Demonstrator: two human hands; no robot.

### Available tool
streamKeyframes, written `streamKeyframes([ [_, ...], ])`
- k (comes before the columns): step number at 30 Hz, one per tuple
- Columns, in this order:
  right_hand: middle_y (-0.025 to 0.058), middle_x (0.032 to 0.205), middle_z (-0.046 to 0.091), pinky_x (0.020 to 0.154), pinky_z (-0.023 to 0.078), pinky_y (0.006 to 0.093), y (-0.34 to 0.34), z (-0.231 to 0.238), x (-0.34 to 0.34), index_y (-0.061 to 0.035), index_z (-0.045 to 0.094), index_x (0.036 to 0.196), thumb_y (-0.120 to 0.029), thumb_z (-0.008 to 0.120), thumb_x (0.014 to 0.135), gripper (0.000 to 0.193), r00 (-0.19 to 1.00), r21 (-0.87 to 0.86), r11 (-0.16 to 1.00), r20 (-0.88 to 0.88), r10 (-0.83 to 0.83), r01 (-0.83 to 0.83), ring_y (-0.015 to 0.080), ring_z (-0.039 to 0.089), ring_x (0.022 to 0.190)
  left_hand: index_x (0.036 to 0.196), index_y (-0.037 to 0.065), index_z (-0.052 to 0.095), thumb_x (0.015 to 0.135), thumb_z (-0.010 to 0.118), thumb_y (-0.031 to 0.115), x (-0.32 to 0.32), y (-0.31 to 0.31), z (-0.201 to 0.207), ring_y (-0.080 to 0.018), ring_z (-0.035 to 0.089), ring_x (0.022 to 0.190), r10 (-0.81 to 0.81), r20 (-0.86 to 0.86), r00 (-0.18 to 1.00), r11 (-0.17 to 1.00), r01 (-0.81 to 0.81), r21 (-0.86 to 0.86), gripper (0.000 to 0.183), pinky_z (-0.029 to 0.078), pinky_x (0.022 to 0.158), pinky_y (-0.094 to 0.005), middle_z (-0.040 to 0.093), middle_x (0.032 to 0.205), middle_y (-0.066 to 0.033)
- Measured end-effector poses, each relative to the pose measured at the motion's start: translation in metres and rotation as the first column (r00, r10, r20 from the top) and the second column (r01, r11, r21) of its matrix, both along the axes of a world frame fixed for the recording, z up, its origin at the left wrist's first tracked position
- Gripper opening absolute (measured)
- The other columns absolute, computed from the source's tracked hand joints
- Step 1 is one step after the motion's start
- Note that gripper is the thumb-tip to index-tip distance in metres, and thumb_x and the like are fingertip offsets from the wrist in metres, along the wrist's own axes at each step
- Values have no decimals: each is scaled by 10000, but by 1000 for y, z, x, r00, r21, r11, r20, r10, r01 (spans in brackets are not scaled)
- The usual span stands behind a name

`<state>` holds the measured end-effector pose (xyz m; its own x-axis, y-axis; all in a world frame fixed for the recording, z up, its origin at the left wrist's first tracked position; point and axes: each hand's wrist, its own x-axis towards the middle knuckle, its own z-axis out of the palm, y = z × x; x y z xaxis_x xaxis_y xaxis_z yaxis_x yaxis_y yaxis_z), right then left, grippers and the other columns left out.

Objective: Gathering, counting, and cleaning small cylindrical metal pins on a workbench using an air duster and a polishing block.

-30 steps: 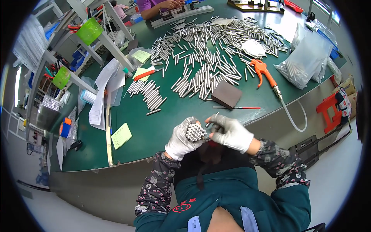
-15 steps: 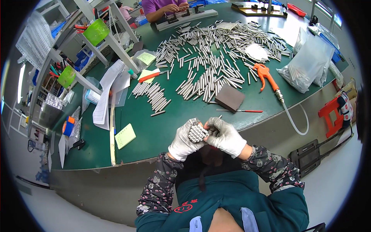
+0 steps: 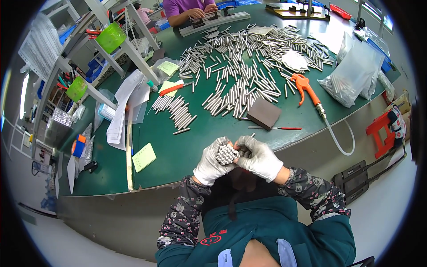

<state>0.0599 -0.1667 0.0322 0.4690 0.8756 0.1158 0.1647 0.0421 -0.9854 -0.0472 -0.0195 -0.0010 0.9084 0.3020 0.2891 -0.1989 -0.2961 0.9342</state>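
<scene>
A bundle of metal pins [image 3: 226, 154] is clasped in my gloved left hand [image 3: 210, 163], the round pin ends facing up. My right hand [image 3: 260, 161], in a white glove too, is closed against the right side of the bundle, its fingertips touching the pins. Both hands are just off the near edge of the green table [image 3: 195, 155]. Beyond them lies a brown block [image 3: 264, 113] with a red-handled thin tool [image 3: 284, 128] beside it. Loose metal pins [image 3: 244, 84] are spread in a large heap, with a smaller row of pins [image 3: 180, 115] to the left.
An orange air gun [image 3: 307, 89] with a hose lies at the right, near clear bags [image 3: 353, 78] holding pins. At left are a yellow notepad [image 3: 144, 156], papers [image 3: 122, 111], an orange-handled knife [image 3: 171, 89] and a shelf rack [image 3: 138, 62]. A co-worker's hands [image 3: 198, 12] are at a metal rail fixture [image 3: 218, 21].
My hands and the bundle stay almost in place. Across the table, the co-worker's hands have moved apart over the rail fixture.
</scene>
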Motion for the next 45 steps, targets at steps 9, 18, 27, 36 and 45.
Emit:
streamKeyframes([
  [9,-7,729,489,619,421,217,-2,-5,-1,-14,539,985,-28,649,754,256,998,25,1000,-63,2,0,57,455,668,1103,51,499,629,799,87,0,1,-4,-119,611,800,21,47,999,991,-27,132,562,495,729,-255,617,905,-35],
  [18,-6,744,486,633,421,218,-3,-3,-1,-15,536,988,-19,644,751,261,997,9,1000,-75,13,-13,59,458,682,1106,45,494,630,799,105,0,2,-6,-158,627,793,25,23,999,982,-29,189,568,501,724,-275,625,912,-56],
  [27,-5,846,558,662,435,217,-1,-1,12,-39,560,967,-180,577,869,172,931,12,993,-348,113,-116,62,518,732,1048,41,508,616,790,103,0,-3,4,-245,620,745,84,66,994,928,-102,357,520,496,678,-310,611,852,-88],
  [36,-9,815,573,644,425,218,4,-4,13,-45,586,947,-221,596,856,198,931,-43,993,-355,90,-112,69,505,734,913,35,527,615,709,43,2,-10,11,-326,567,669,121,166,979,881,-183,436,349,472,614,-359,555,762,-115],
  [45,19,814,584,703,450,238,6,-5,12,-12,580,925,-203,594,836,211,940,-110,990,-337,48,-90,81,519,753,867,49,546,621,705,40,1,-16,17,-309,571,679,189,235,953,790,-290,540,293,472,594,-374,567,754,-105],
])
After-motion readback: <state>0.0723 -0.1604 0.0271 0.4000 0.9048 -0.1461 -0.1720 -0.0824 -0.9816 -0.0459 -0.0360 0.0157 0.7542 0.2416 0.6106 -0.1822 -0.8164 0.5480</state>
